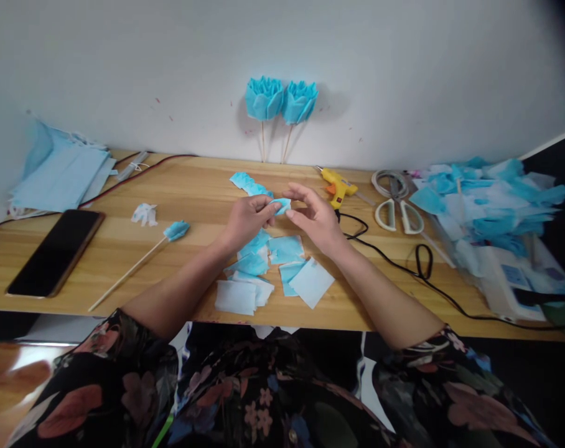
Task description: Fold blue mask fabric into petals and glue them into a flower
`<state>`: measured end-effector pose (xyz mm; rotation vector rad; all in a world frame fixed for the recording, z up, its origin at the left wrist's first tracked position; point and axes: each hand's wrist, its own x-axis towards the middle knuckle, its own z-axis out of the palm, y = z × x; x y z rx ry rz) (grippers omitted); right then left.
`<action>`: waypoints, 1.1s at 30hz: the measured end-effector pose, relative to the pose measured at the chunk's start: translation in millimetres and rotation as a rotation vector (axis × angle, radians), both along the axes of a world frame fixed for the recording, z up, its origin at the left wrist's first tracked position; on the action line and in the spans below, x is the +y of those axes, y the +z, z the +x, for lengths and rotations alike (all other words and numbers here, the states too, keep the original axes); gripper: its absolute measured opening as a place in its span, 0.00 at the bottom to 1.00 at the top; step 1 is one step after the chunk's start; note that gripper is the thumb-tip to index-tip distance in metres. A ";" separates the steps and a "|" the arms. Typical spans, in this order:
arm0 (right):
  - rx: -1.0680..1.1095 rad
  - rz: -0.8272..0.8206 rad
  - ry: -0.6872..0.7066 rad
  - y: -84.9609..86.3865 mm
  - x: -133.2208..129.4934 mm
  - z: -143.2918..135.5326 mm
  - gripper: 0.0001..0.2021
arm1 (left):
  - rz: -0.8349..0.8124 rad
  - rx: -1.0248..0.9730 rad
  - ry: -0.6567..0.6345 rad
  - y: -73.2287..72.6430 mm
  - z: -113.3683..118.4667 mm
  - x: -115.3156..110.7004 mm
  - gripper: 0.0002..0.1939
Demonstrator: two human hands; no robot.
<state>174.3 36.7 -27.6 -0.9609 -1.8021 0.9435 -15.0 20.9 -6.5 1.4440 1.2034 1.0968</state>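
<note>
My left hand (251, 218) pinches a small piece of light blue mask fabric (282, 204) between thumb and fingers. Close to the right edge of that piece is my right hand (314, 218), its fingers spread and its thumb tip at or near the fabric. Beneath my hands lie several cut blue and white fabric squares (286, 249), some overlapping. A row of blue pieces with ruffled edges (247, 183) is just beyond my left hand. To the left, a thin wooden stick (128, 274) with a blue fabric bud (177, 230) on its tip rests on the table.
Two blue fabric flowers (264, 99) on sticks lean against the wall. A yellow glue gun (339, 185), white-handled scissors (398, 214) and a tape roll (386, 180) lie right, before a heap of blue scraps (492, 199). A phone (56, 252) and stacked masks (63, 171) lie left.
</note>
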 end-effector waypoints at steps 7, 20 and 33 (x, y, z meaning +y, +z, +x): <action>0.038 -0.048 -0.009 2.0 -1.7 -1.3 0.24 | -0.002 -0.004 0.001 2.8 1.1 -1.5 0.17; 0.057 -0.100 -0.056 4.0 -3.4 -1.2 0.22 | -0.014 0.007 -0.020 4.9 1.4 -2.1 0.16; 0.105 -0.166 -0.033 7.9 -5.0 -2.0 0.20 | -0.023 0.030 -0.055 6.1 1.0 -4.1 0.19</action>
